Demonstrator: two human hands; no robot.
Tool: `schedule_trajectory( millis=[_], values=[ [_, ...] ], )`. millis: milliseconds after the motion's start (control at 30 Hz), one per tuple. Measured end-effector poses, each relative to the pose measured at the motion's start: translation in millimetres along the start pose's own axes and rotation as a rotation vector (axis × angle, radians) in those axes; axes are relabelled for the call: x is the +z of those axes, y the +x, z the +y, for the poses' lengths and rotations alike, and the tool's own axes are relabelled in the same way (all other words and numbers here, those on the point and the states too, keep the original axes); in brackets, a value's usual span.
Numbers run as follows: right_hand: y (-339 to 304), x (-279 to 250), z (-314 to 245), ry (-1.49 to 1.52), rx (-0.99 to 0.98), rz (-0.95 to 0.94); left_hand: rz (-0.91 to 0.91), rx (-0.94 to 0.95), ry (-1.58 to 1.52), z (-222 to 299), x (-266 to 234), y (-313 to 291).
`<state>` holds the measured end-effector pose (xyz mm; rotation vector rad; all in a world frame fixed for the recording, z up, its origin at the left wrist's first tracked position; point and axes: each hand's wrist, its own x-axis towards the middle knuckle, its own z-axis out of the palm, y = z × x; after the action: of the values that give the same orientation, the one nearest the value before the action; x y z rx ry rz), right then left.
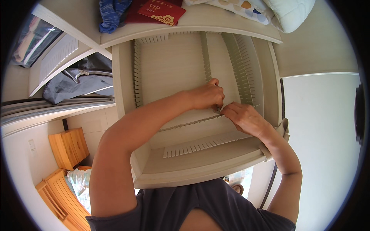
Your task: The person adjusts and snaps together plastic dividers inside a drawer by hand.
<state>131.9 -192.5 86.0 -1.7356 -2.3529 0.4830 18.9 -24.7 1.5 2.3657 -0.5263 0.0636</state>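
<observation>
An open pale drawer (173, 176) lies under my hands, fitted with slotted plastic divider strips. My left hand (207, 95) is closed at the near end of a lengthwise divider (206, 54). Close beside it, my right hand (246, 118) pinches a crosswise divider (187, 124) near where the two strips meet. My fingers hide most of that joint. Further right runs another lengthwise slotted divider (238, 63). A slotted strip (208, 144) lies along the drawer's front wall, and one more lines its left wall (137, 73).
Above the drawer, a shelf (216, 29) holds blue cloth (113, 14), red card envelopes (163, 11) and white bedding (291, 13). A grey bag (79, 84) fills a compartment at left. Wooden furniture (69, 148) stands beyond; a pale panel (320, 134) rises at right.
</observation>
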Motion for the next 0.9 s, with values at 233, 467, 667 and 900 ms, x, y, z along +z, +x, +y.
schedule_trajectory(
  millis=[233, 467, 667, 900],
  values=[
    [2.0, -1.6, -2.0, -0.007, -0.007, 0.035, -0.012, -0.01, 0.005, 0.5, -1.4, 1.4],
    [2.9, -3.5, -3.6, -0.028, -0.002, 0.031, -0.013, -0.012, 0.009, 1.1, -2.1, 1.8],
    [1.0, -3.4, -3.9, -0.065, 0.017, 0.001, 0.012, 0.0, 0.005, 3.1, -3.0, 1.6],
    [0.4, -1.6, -3.8, -0.094, 0.02, 0.014, 0.016, 0.004, 0.04, 3.3, -1.8, 1.8]
  ],
)
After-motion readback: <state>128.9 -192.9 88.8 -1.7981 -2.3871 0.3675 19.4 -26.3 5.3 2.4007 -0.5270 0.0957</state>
